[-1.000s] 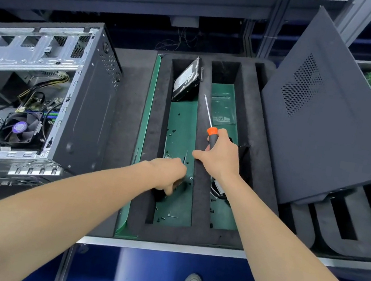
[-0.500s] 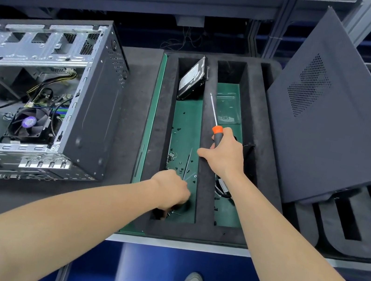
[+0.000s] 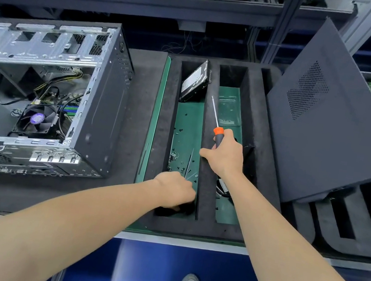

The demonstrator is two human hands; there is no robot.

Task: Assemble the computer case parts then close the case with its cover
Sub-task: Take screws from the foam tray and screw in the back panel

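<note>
The open computer case (image 3: 101,106) lies at the left with its fan (image 3: 37,119) and cables showing. Its dark cover panel (image 3: 327,139) leans tilted at the right. Between them is a black foam tray (image 3: 252,117) with long slots. My right hand (image 3: 226,157) grips an orange-collared screwdriver (image 3: 218,131), shaft pointing away over the middle foam rib. My left hand (image 3: 175,189) reaches down into the near end of the left slot, fingers curled under and hidden. Several small black screws (image 3: 179,164) lie on the green floor just beyond it.
A hard drive (image 3: 194,80) leans upright at the far end of the left slot. Black cables lie in the right slot beneath my right wrist. More foam cut-outs (image 3: 361,226) sit at the right. A metal rack runs across the back.
My left hand has slid nearer along the left slot, toward its near end. My right hand keeps the screwdriver in about the same place.
</note>
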